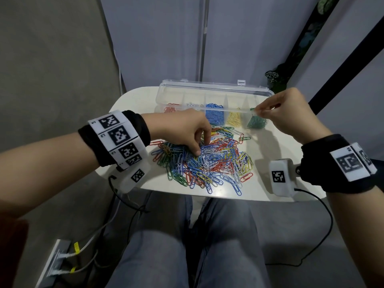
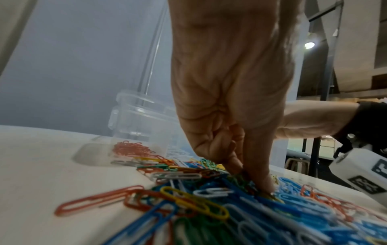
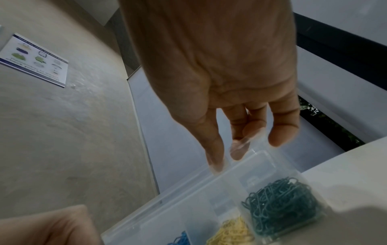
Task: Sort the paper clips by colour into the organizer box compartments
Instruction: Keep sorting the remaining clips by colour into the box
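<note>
**Ann:** Green wire at the fingertips. The right hand [image 1: 291, 113] has a green clip [image 1: 252, 109] pinched between thumb and forefinger, held right above the green compartment [image 1: 256, 122] at the far right end of the organizer box [image 1: 207, 88].

**Bo:** Good spot for it. I'd say simply part the fingers there, low over the heap, so it can't bounce across the divider into the yellow clips [image 1: 234, 119].

**Ann:** And the left hand [image 1: 182, 129] is down in the loose pile [image 1: 207, 161] on the table [image 1: 128, 104], thumb and forefinger closed together among the tangle. From the left wrist view the fingertips [image 2: 261, 182] are buried in blue and green wire; whether one clip is truly caught, I can't tell.

**Bo:** Clips hook each other, so a slow lift and a little shake should shed any riders before carrying.

**Ann:** Blue, white and red sections already hold some, yet plenty remains unsorted.

**Bo:** Early days, I'd judge.
</note>
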`<state>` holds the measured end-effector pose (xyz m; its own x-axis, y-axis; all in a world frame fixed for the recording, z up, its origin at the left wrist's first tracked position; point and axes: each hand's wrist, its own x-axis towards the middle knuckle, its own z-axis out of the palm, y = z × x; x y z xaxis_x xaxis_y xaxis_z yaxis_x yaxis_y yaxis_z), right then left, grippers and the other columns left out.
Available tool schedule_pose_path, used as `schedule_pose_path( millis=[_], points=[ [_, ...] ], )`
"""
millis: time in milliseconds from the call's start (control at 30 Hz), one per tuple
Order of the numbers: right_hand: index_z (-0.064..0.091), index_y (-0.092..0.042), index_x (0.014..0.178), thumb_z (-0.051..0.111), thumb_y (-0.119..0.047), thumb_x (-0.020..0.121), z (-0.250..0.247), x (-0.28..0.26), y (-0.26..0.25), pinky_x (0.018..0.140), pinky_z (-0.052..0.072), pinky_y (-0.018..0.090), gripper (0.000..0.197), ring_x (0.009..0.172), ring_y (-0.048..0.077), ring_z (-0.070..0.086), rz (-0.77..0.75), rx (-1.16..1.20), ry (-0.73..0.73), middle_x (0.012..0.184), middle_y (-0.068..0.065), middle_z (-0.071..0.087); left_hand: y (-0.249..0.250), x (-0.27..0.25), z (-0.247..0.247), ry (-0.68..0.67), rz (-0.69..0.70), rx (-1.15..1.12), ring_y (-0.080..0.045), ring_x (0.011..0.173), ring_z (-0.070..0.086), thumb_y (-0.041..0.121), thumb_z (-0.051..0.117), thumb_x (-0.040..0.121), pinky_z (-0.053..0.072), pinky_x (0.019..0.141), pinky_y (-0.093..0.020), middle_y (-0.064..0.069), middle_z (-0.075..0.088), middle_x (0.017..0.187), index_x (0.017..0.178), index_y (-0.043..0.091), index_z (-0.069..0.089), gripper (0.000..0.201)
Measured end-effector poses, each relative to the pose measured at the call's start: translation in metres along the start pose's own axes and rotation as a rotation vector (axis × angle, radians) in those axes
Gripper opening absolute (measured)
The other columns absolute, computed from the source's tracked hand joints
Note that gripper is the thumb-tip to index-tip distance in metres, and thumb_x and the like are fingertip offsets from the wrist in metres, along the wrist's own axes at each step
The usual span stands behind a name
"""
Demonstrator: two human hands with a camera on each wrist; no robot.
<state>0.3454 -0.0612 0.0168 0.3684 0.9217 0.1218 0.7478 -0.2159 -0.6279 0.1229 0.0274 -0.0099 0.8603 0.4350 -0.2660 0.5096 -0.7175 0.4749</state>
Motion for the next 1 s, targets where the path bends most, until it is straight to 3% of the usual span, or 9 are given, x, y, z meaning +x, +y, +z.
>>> schedule_pose_path(
  millis=[233,367,767,867,1000],
  points=[
    [0.077,-0.005,0.09,0.071,-0.006,0.083,0.0,0.0,-0.001,0.037,0.028,0.006,0.008,0.037,-0.003,0.042,0.003,-0.005,0.004,0.056,-0.003,0.052,0.001,0.004,0.005,0.044,-0.001,0.052,0.003,0.063,0.058,0.022,0.084,0.072,0.039,0.053,-0.007,0.008,0.065,0.072,0.089,0.015,0.072,0.022],
    [0.077,-0.005,0.09,0.071,-0.005,0.083,0.0,-0.001,-0.001,0.038,0.029,0.006,0.009,0.038,-0.004,0.043,-0.003,-0.004,0.003,0.056,-0.004,0.052,0.001,0.005,0.001,0.033,-0.02,-0.003,0.004,0.057,0.053,0.016,0.081,0.076,0.038,0.055,-0.008,0.011,0.062,0.067,0.083,0.013,0.07,0.013],
    [0.077,-0.005,0.089,0.072,-0.006,0.083,0.0,0.001,0.0,0.039,0.028,0.006,0.008,0.041,-0.002,0.043,-0.008,-0.001,-0.004,0.057,-0.004,0.052,0.0,-0.011,-0.023,0.215,-0.102,-0.588,-0.001,0.051,0.051,0.003,0.075,0.079,0.041,0.047,-0.012,0.001,0.065,0.063,0.081,0.008,0.069,0.007],
    [0.077,-0.007,0.088,0.072,-0.008,0.083,0.0,0.001,0.001,0.039,0.027,0.008,0.007,0.047,0.009,0.037,0.008,-0.001,-0.001,0.057,-0.003,0.051,0.003,-0.011,-0.028,0.232,-0.11,-0.659,-0.002,0.051,0.048,0.002,0.073,0.08,0.039,0.045,-0.011,-0.005,0.061,0.068,0.08,0.007,0.067,0.008],
    [0.077,-0.009,0.087,0.072,-0.008,0.083,0.0,0.002,0.001,0.039,0.028,0.008,0.005,0.047,0.01,0.038,0.013,0.005,0.0,0.058,-0.003,0.053,0.004,-0.01,-0.027,0.235,-0.118,-0.665,-0.002,0.052,0.048,0.003,0.073,0.081,0.04,0.046,-0.012,-0.004,0.061,0.068,0.079,0.009,0.067,0.008]
  ],
)
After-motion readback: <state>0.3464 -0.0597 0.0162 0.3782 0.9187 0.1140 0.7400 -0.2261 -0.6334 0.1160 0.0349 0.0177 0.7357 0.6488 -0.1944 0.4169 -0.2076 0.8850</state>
